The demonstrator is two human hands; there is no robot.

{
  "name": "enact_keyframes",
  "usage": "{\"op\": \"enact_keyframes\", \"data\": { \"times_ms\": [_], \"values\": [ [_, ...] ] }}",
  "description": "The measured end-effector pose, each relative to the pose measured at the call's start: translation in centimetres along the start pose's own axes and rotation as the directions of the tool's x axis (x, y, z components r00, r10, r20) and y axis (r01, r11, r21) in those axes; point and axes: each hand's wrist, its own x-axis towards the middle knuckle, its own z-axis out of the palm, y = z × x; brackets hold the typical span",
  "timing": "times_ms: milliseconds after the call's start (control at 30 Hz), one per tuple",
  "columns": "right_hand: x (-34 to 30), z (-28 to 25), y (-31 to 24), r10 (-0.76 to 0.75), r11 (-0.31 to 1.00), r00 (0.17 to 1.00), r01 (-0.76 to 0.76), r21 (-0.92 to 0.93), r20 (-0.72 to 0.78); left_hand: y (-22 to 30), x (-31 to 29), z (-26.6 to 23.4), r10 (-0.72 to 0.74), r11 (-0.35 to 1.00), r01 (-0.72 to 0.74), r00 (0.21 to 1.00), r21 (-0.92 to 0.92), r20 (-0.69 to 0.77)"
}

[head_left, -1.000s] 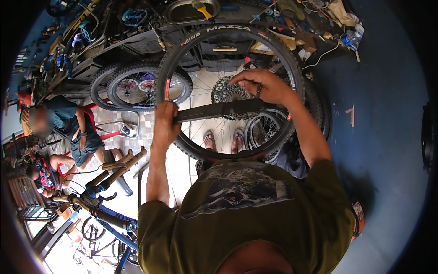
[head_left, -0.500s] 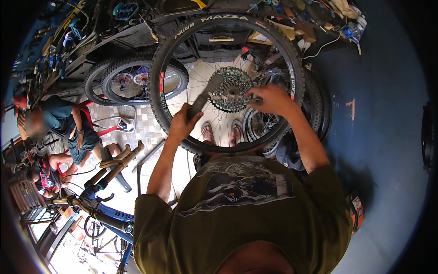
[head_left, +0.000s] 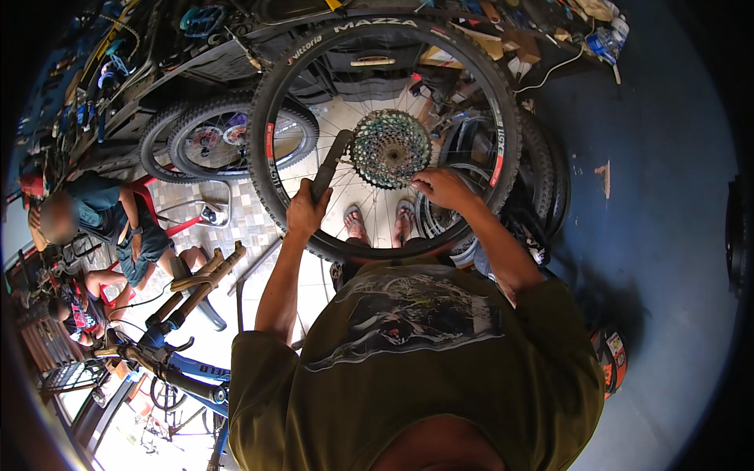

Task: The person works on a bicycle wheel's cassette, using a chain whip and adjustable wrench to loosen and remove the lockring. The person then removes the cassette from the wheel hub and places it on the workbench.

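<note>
Gripping dark tool [head_left: 331, 163] in closed left hand [head_left: 306, 210], angling toward left of cassette [head_left: 391, 149], centred in wheel [head_left: 269, 141], likely for leverage. Curling right hand [head_left: 441, 189] by cassette's near-right edge, perhaps for steadying; cannot tell whether holding anything.

The left hand [head_left: 305, 210] hides the lower end of the chain whip [head_left: 333, 162]. A seated person [head_left: 100, 196] has a blurred head [head_left: 59, 218]. The upper edge crops a yellow handle [head_left: 334, 5].

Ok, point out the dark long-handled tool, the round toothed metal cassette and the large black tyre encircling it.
Dark long-handled tool [head_left: 331, 166], head view: on its handle.
Round toothed metal cassette [head_left: 390, 143], head view: near the middle of its face.
Large black tyre [head_left: 375, 25], head view: top of its sidewall.
</note>
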Motion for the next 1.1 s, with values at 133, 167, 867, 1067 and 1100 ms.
{"op": "enact_keyframes", "data": {
  "times_ms": [133, 167, 867, 1067, 1100],
  "values": [
    [0.1, 0.5, 1.1, 0.036, 0.999, 0.999, -0.036, 0.002, -0.03, -0.2, 0.7, 0.1, 0.03, 0.999, -0.03, 0.999, 0.027, 0.023],
    [0.2, 0.5, 1.5, 0.036, 0.999, 0.998, -0.036, 0.013, -0.044, -0.2, 0.9, 0.1, 0.035, 0.999, -0.036, 0.999, 0.028, 0.024],
    [1.6, 1.7, 5.5, 0.25, 0.946, 0.934, -0.179, 0.269, -0.255, 3.0, 7.4, -1.2, 0.293, 0.939, -0.289, 0.956, 0.185, 0.008],
    [2.7, 2.7, 7.3, 0.318, 0.927, 0.898, -0.227, 0.299, -0.305, 2.7, 9.7, -2.3, 0.297, 0.917, -0.308, 0.951, 0.254, 0.082],
    [2.7, 2.8, 7.4, 0.346, 0.916, 0.895, -0.256, 0.31, -0.282, 2.6, 10.0, -2.6, 0.3, 0.913, -0.313, 0.95, 0.262, 0.09]
  ]
}}
